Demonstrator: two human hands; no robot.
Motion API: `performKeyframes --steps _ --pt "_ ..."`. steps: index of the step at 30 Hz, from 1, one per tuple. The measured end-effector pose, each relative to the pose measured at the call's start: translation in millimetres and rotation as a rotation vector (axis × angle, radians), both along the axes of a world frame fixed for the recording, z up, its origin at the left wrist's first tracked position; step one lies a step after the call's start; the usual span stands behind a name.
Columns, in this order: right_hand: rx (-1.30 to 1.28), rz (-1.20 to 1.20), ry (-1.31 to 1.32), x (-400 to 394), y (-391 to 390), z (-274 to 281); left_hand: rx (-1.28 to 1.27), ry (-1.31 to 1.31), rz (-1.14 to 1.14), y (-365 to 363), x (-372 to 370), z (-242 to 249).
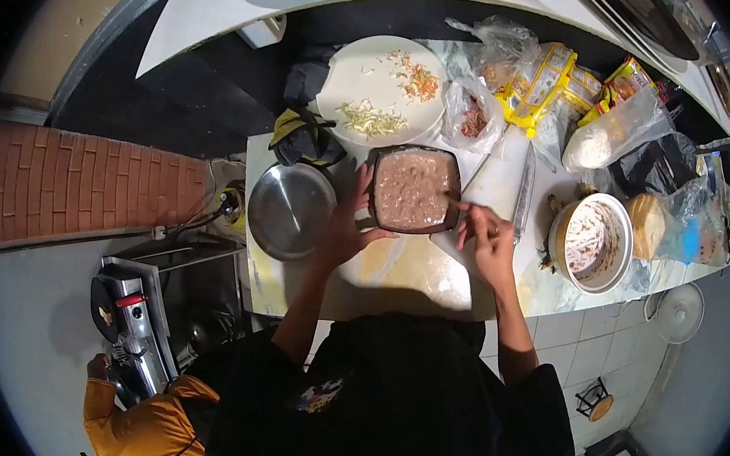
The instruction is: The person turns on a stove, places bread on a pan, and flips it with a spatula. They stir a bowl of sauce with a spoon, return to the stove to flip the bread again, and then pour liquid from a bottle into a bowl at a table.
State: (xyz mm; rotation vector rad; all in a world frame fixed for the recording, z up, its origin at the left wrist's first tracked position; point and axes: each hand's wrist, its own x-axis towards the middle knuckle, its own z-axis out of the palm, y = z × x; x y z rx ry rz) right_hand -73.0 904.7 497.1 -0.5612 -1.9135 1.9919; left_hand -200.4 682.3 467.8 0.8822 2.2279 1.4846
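Note:
My left hand grips the left side of a dark square bowl, its thumb along the near edge and its fingers up the side. A wet, lumpy pinkish-brown mixture fills the bowl almost to the rim. At the bowl's right edge, my right hand is closed around a thin utensil whose tip is in the mixture; I cannot tell whether it is a spoon or a fork. Left of the bowl sits a round steel pan. Beyond it, a white plate carries shredded vegetables.
A smeared white tub stands at the right, beside a stack of round wrappers. Yellow packets and a bag of white powder lie at the back. A person in an orange sleeve is at the stove, lower left.

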Motion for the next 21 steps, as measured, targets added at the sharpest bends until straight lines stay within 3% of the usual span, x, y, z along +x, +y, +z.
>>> performKeyframes --steps 2,4,7,8,10,13,15,16,19,21 --pt "0.014 0.253 -0.132 3.3 2.9 8.6 -0.045 0.041 -0.003 -2.1 -1.7 4.0" --pt "-0.012 0.219 -0.109 1.3 6.6 11.7 -0.087 0.075 -0.015 -3.2 -1.7 8.8" --pt "0.034 -0.014 -0.047 -4.2 4.1 3.0 -0.165 -0.011 0.016 -5.5 0.1 12.7" --pt "0.032 -0.012 -0.049 -1.2 2.8 4.2 -0.175 -0.004 0.025 -5.4 0.4 13.6" --pt "0.033 0.23 -0.131 1.2 4.4 10.7 -0.179 0.014 0.039 -4.0 -4.8 14.3" --pt "-0.017 0.107 -0.108 -1.9 5.7 14.7 -0.22 0.014 0.005 -7.2 -4.7 9.9" --pt "0.009 -0.022 -0.045 -6.2 5.1 7.7 -0.031 -0.026 0.007 -7.1 -4.0 6.0" --pt "0.008 -0.021 -0.047 -3.2 5.0 6.2 -0.032 -0.027 0.008 -8.4 -2.9 7.6" --pt "0.06 0.272 -0.141 -1.3 7.9 14.8 -0.123 -0.032 0.016 -8.1 -5.3 12.9" --pt "-0.013 0.154 -0.104 -2.0 7.5 13.1 -0.034 -0.033 -0.008 -8.3 -4.9 12.1"
